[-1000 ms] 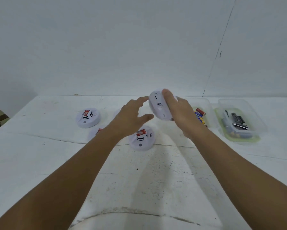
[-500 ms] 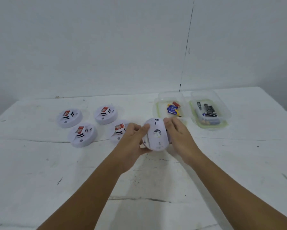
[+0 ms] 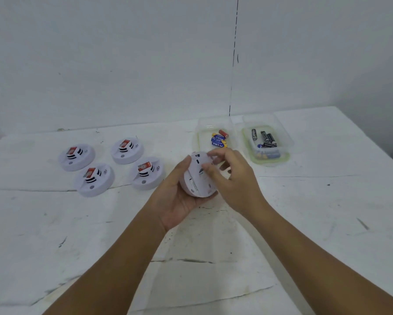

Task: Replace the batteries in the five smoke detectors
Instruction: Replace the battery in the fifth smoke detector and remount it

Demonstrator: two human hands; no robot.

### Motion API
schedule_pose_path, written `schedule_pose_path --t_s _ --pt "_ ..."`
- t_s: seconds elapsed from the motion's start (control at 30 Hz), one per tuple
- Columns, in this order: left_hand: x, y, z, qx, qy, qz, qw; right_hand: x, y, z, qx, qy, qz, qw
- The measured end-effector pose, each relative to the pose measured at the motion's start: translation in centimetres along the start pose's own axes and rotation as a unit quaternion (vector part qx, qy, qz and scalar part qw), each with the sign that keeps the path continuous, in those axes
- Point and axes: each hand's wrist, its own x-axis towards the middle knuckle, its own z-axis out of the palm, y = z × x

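Nearest, cradling one smoke detector (image 3: pixel 196 178) back-up in the left hand (image 3: pixel 176 196), fingers curled round its rim, with the right hand (image 3: pixel 230 176) pinching at its back, apparently opening it. Beyond, on the bench (image 3: pixel 304 223), four detectors (image 3: pixel 113 164) lying face up, seemingly untouched. Farthest, two battery tubs (image 3: pixel 243 137) waiting, so likely barely begun.

Desk (image 3: pixel 316 223): white painted top, scuffed, with dark scratches, specks and thin cracks running across it; far edge meets the wall, right corner visible at upper right.

Wall (image 3: pixel 122 53): plain white, matte, a few faint marks.

Vertical seam (image 3: pixel 234 55): thin dark line running down the wall to the desk's far edge, right of centre.

Light: soft, even, cool; faint shadows on the desk top near the lower middle.
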Motion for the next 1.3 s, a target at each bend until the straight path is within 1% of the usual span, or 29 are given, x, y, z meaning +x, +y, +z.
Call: schedule_pose_path --t_s 0.13,0.33,0.5,0.67,0.77,0.97,1.07,1.2,1.3 --pt "-0.2 0.6 -0.1 0.013 -0.003 0.027 1.000 -0.8 -0.6 0.5 0.015 -0.052 -0.015 0.998" --pt "-0.1 2.3 -0.2 -0.019 0.005 0.008 1.000 -0.3 -1.3 0.6 0.007 -0.046 -0.043 0.998" --pt "-0.6 3.8 0.6 -0.009 0.000 0.028 1.000 0.4 -3.0 1.3 -0.024 -0.046 -0.086 0.995" --pt "-0.5 4.9 0.7 -0.039 0.027 0.053 0.997 1.9 -4.2 1.8 -0.041 -0.051 -0.106 0.992" --pt "-0.7 5.6 0.5 -0.025 0.043 0.052 0.997 2.5 -4.5 2.1 -0.026 -0.049 -0.115 0.992" --pt "-0.9 6.5 -0.2 0.022 0.050 0.048 0.997 2.8 -5.4 3.1 -0.054 -0.050 -0.144 0.987" --pt "-0.9 6.7 -0.5 0.029 0.055 0.049 0.997 3.0 -5.5 3.3 -0.054 -0.062 -0.158 0.984" --pt "-0.8 6.6 -0.8 0.021 0.044 0.044 0.998 3.2 -5.3 3.2 -0.056 -0.089 -0.200 0.974" --pt "-0.8 6.6 -0.9 0.023 0.040 0.040 0.998 3.6 -5.1 2.9 -0.073 -0.109 -0.204 0.970"
